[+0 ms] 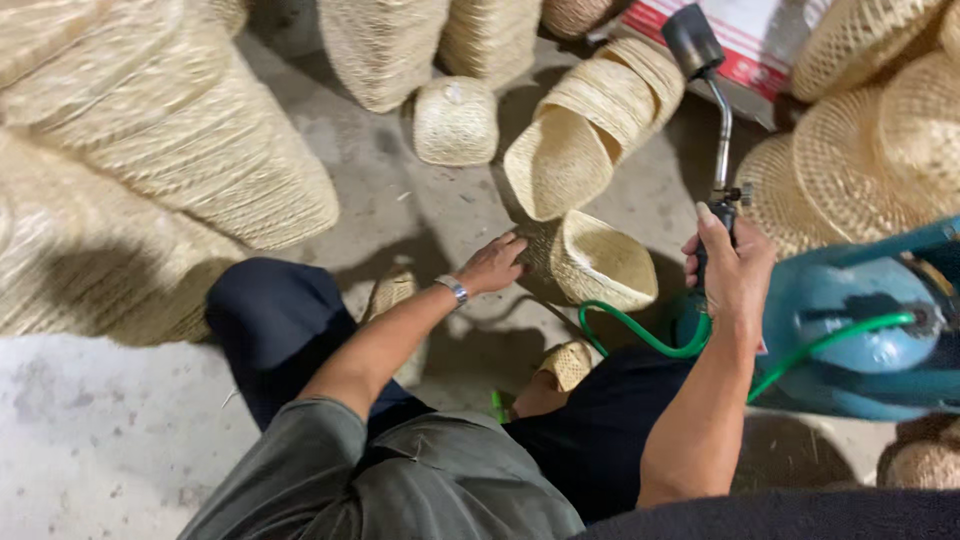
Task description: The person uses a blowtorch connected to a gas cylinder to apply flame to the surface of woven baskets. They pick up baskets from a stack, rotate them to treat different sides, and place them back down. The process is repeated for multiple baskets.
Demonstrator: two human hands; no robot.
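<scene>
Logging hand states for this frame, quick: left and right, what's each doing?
Left hand: fingers curled on the rim of a woven straw hat, gripping it.
Right hand: closed around the handle of the gas torch.

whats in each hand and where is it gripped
Right hand grips the gas torch at its handle below the valve; left hand holds the woven hat by its crown.
</scene>
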